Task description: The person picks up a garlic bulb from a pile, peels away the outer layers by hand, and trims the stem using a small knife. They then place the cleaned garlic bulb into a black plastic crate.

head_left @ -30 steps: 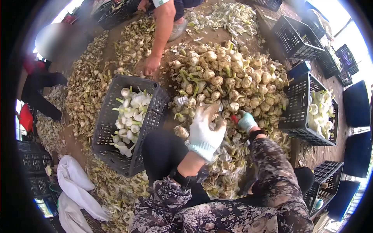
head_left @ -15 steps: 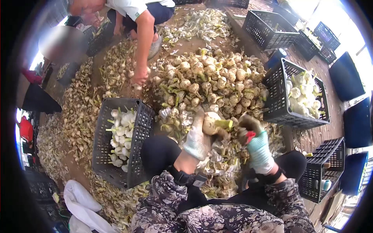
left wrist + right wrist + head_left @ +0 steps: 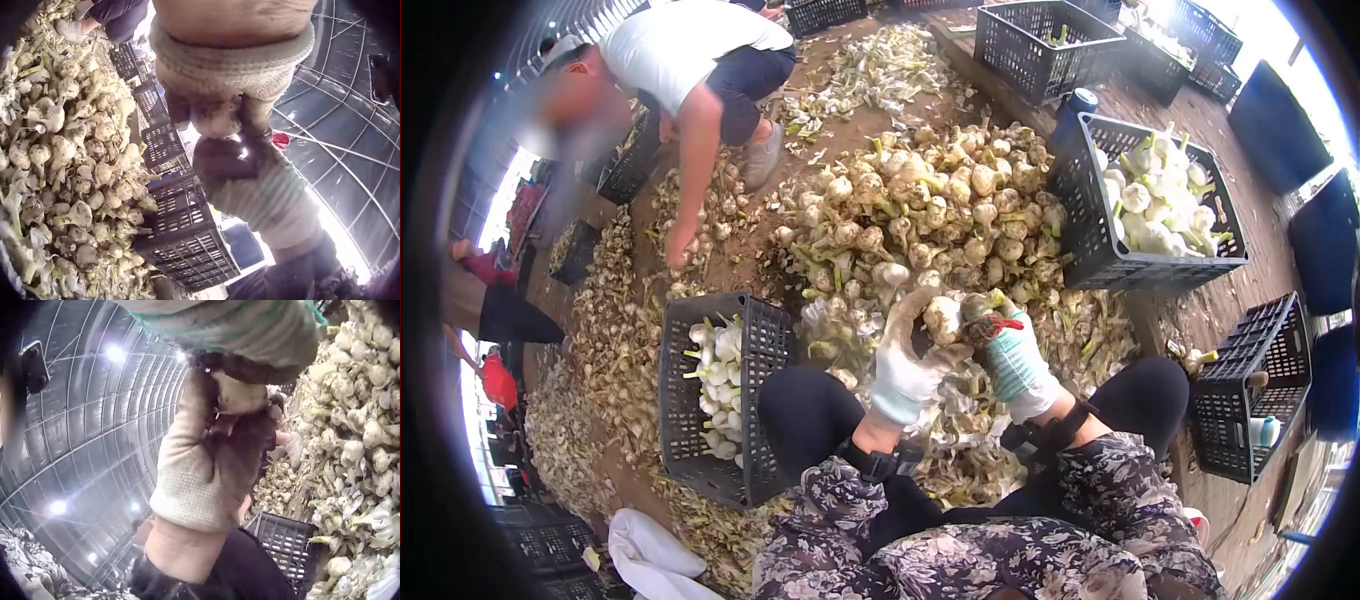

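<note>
In the head view my left hand (image 3: 905, 360), in a soiled white glove, holds a dirt-specked garlic bulb (image 3: 943, 321) between thumb and fingers. My right hand (image 3: 1015, 360), gloved in white and pale green, curls its fingers at the bulb's stem end, where a green stem tip shows. A small red strip (image 3: 997, 326) lies across the right-hand fingers; I cannot tell what it belongs to. From the right wrist, the bulb (image 3: 240, 397) appears between both gloves, partly covered by dark fingers. A heap of unpeeled garlic (image 3: 920, 215) lies just beyond the hands.
A black crate (image 3: 768, 350) with white garlic stands left of my knee. Another filled crate (image 3: 1090, 230) is at the right, on boards. Loose skins (image 3: 960, 450) lie between my legs. A crouching person (image 3: 690, 60) reaches down at the far left. A smaller crate (image 3: 1250, 400) sits right.
My right hand has come back from the heap to the bulb in my left hand. Both hands have drawn together. The head view has shifted, showing more of the crouching person.
</note>
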Motion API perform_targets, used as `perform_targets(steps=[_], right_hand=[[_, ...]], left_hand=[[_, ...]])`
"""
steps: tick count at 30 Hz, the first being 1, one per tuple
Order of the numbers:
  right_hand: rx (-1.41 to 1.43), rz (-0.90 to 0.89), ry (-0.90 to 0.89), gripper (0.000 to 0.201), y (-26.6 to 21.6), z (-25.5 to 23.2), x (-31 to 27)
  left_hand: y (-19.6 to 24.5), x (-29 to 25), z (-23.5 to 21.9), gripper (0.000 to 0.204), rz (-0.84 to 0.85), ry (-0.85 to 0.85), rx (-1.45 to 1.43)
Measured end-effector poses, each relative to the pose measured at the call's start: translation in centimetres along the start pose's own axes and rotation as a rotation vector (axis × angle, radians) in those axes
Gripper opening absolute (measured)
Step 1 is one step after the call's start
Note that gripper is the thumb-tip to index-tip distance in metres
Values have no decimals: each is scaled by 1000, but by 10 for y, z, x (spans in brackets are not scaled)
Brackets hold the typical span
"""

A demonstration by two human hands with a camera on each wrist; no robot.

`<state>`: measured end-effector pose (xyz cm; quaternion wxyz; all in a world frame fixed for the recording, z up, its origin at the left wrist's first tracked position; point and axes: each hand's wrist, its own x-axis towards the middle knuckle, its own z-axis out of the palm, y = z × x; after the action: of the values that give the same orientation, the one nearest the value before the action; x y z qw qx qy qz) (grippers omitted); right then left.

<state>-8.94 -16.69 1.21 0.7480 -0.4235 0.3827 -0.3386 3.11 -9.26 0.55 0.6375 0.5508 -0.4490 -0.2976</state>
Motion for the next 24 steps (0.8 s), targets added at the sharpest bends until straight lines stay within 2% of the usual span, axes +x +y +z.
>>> perform_targets(steps=[1, 3, 5, 7, 9, 11, 13, 15, 17, 18, 19, 21, 22, 23, 24], right_hand=[[-33, 80, 18, 20, -15, 4, -4], [-16, 33, -17, 21, -13, 1, -2], [46, -23, -153, 25, -12, -5, 1], [100, 43, -156, 24, -19, -4, -3], [-57, 28, -199, 23, -22, -8, -3], [-86, 62, -197, 22, -15, -12, 1], [280, 256, -158, 22, -8, -16, 3], [340, 272, -120, 18, -21, -3, -8], [-99, 75, -118, 14, -28, 11, -14], [-481, -245, -123, 13, -9, 5, -9], [-478, -246, -122, 13, -6, 2, -9], [-325, -197, -275, 17, -10, 2, -10], [-296, 119, -263, 22, -18, -3, -11], [-293, 121, -263, 22, -15, -11, -8], [-295, 45, -251, 23, -9, -18, -3]], left_hand=[[-1, 0, 0, 68, 17, 5, 22], [1, 0, -1, 68, 33, 14, 45], [6, 1, -3, 69, -27, -9, -38], [8, 1, -5, 70, -54, 7, -74], [12, 1, -5, 72, -82, 26, -113], [20, 1, -8, 68, 182, 23, 398], [28, 1, -6, 61, 227, 29, 475], [28, -2, -6, 54, 265, 38, 554], [19, -7, -7, 43, -294, 106, -367], [12, -5, -5, 51, -389, 128, -487], [10, -7, -5, 51, -389, 127, -483], [16, -4, -6, 52, -619, 171, -691], [5, -4, -11, 54, -635, 130, -718], [6, -5, -11, 54, -637, 130, -715], [8, -5, -10, 51, -561, -32, -711]])
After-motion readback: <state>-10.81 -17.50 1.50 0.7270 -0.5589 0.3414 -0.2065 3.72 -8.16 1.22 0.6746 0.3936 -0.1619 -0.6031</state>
